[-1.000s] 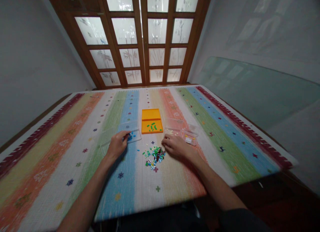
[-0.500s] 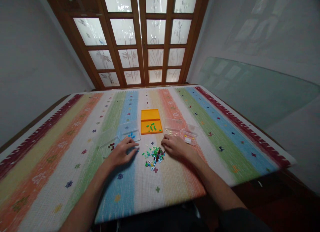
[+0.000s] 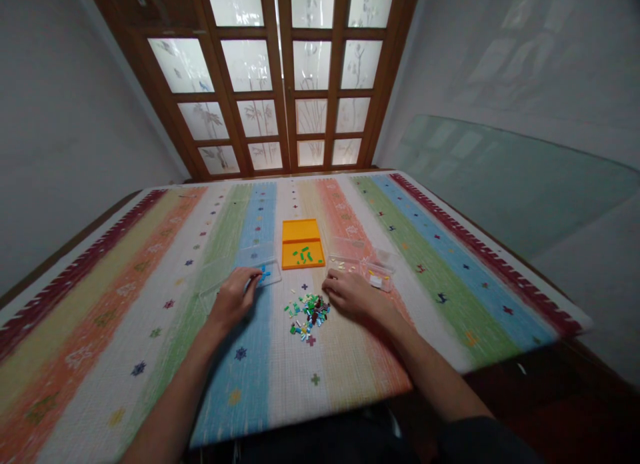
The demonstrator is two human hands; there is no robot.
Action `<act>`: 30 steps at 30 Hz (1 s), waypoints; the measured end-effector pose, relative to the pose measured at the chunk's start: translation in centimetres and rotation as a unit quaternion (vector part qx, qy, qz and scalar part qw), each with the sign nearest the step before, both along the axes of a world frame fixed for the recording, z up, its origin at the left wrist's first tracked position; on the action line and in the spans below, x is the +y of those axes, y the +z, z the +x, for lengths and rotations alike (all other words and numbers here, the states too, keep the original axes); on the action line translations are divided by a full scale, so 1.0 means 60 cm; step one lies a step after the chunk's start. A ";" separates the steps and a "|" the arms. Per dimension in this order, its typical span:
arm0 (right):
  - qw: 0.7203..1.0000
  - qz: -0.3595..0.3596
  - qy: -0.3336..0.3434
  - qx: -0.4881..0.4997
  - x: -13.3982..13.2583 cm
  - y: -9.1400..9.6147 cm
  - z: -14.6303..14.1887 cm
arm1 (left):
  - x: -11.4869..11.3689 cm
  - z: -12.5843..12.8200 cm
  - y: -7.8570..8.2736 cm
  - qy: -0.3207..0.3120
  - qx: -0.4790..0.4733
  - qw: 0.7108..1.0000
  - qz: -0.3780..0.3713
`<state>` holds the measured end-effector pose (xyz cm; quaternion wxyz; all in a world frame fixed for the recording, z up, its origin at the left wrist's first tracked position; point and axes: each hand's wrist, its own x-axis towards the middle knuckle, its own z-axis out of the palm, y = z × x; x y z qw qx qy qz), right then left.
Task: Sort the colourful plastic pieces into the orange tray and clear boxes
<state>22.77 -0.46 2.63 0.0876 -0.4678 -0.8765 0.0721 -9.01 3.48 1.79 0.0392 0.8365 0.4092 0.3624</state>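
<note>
My left hand (image 3: 235, 297) reaches over the near edge of a clear plastic box (image 3: 279, 277). Its thumb and fingertips are pinched at a small blue toy brick (image 3: 262, 271), with other blue bricks close by in the box. Right of the mixed pile of tiny bricks (image 3: 315, 307), my right hand (image 3: 353, 294) rests on the cloth, fingers curled together. Whatever its fingertips may hold is hidden. Green bricks (image 3: 303, 256) lie in the near half of an opened yellow case (image 3: 300, 229) beyond the pile.
Another clear box (image 3: 203, 304) at the left is partly covered by my left hand. Clear boxes at the right hold pale bricks (image 3: 341, 264) and yellow bricks (image 3: 386, 277). A striped cloth (image 3: 295, 384) covers the table; wooden glazed doors (image 3: 287, 84) stand beyond it.
My left hand has moved left and away from me, from beside the pile to the box of blue bricks, its fingers closing together. My right hand has stayed put.
</note>
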 end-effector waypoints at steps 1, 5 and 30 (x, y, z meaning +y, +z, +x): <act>1.000 0.000 0.000 -0.002 0.000 0.001 0.000 | 0.003 -0.002 0.002 0.028 -0.009 1.000 0.007; 1.000 0.009 0.003 -0.001 -0.002 0.002 -0.001 | 0.012 -0.008 0.002 0.107 -0.016 0.994 0.006; 1.000 -0.004 -0.005 0.006 0.001 0.000 0.001 | -0.024 0.023 -0.016 0.006 0.064 0.997 -0.040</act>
